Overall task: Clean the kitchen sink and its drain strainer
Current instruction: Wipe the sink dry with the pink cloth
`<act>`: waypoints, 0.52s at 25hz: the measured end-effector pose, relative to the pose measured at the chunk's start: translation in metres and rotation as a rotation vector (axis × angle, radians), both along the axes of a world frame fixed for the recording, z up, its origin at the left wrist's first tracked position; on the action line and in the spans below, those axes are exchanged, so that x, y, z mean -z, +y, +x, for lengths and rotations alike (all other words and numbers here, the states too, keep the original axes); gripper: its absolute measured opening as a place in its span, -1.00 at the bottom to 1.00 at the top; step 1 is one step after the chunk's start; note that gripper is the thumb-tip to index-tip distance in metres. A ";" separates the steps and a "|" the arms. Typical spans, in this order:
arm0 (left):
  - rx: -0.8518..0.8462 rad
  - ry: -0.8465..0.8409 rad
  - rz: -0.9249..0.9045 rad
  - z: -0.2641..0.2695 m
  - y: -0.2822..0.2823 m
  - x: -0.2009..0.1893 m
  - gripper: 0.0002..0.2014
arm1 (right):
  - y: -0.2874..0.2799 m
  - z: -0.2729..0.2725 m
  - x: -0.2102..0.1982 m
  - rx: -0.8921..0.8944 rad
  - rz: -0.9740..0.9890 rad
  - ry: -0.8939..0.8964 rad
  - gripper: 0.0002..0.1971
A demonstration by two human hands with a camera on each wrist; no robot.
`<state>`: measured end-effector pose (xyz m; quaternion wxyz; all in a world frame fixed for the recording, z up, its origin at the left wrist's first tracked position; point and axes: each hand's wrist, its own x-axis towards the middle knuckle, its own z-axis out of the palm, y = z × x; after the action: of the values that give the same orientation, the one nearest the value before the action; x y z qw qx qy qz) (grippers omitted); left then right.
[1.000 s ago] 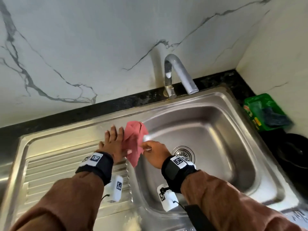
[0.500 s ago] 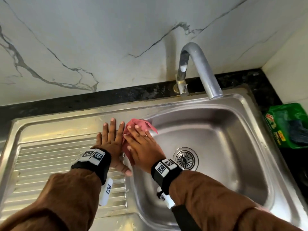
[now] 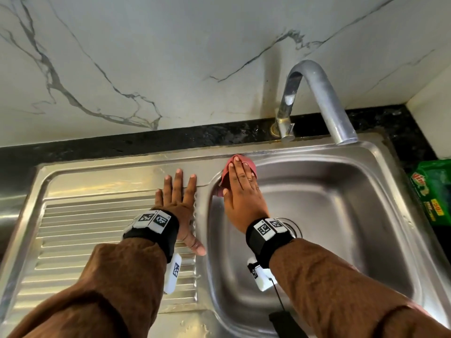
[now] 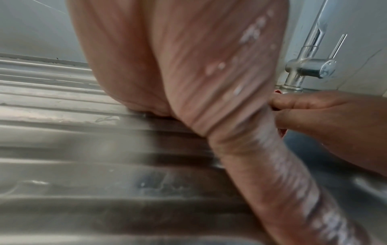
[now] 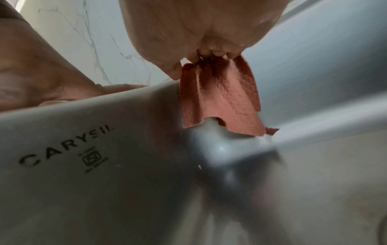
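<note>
My right hand (image 3: pixel 240 176) lies flat with straight fingers on a pink cloth (image 3: pixel 227 176), pressing it against the back-left corner of the steel sink basin (image 3: pixel 341 215). In the right wrist view the cloth (image 5: pixel 220 99) hangs from under my palm down the basin wall (image 5: pixel 83 149). My left hand (image 3: pixel 179 189) rests flat with spread fingers on the ribbed drainboard (image 3: pixel 97 228), just left of the basin, holding nothing. The drain strainer (image 3: pixel 294 228) is mostly hidden behind my right wrist.
The curved steel faucet (image 3: pixel 314 93) rises from the back rim, its spout over the basin's far side. A green packet (image 3: pixel 434 191) lies on the black counter at the right. A marble wall stands behind the sink.
My right hand went from pinching the cloth to pressing it flat, then slid it along the basin's left rim up into the back corner. My left hand has stayed on the drainboard.
</note>
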<state>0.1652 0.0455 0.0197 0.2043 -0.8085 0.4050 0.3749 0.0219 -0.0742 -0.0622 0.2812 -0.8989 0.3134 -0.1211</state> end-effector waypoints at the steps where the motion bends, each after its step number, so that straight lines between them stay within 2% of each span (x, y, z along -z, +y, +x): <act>1: 0.000 -0.002 0.004 0.000 -0.001 0.000 0.77 | -0.002 -0.001 0.001 -0.038 0.004 -0.027 -0.32; 4: -0.001 -0.002 0.007 0.000 -0.001 -0.001 0.77 | 0.004 0.002 0.004 -0.211 0.041 -0.137 -0.44; 7: 0.011 -0.010 0.030 0.001 -0.002 0.000 0.75 | 0.023 0.002 -0.002 -0.321 0.232 -0.213 -0.52; 10: 0.027 -0.007 0.008 0.004 0.000 0.002 0.66 | 0.034 -0.009 -0.007 -0.339 0.303 -0.291 -0.58; 13: -0.003 0.013 -0.050 0.005 0.002 0.004 0.48 | 0.052 -0.027 -0.013 -0.340 0.310 -0.356 -0.71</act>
<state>0.1701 0.0478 0.0156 0.1807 -0.8115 0.4144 0.3703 -0.0051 -0.0218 -0.0489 0.4822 -0.8494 0.1186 -0.1788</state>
